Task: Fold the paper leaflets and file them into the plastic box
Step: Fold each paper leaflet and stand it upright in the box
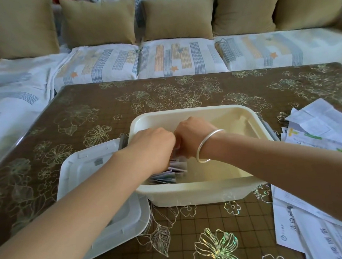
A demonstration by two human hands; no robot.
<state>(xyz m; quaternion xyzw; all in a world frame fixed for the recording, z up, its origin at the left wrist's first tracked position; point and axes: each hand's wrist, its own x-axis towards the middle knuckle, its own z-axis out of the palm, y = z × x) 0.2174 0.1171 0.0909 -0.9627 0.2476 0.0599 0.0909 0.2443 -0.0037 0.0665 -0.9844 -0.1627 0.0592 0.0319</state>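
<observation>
A cream plastic box [198, 192] stands open in the middle of the table. Both hands reach down into its left half. My left hand [153, 148] and my right hand [193, 136], which wears a silver bangle, meet knuckle to knuckle with fingers curled downward over a row of folded leaflets [169, 175] standing on edge against the box's near left wall. The fingertips are hidden inside the box, so the exact grip does not show. The right half of the box shows bare floor.
The box's white lid [88, 175] lies upside down to the left, partly under my left forearm. A loose heap of unfolded leaflets [316, 131] spreads along the table's right edge down to the near right corner. A sofa with cushions stands behind the table.
</observation>
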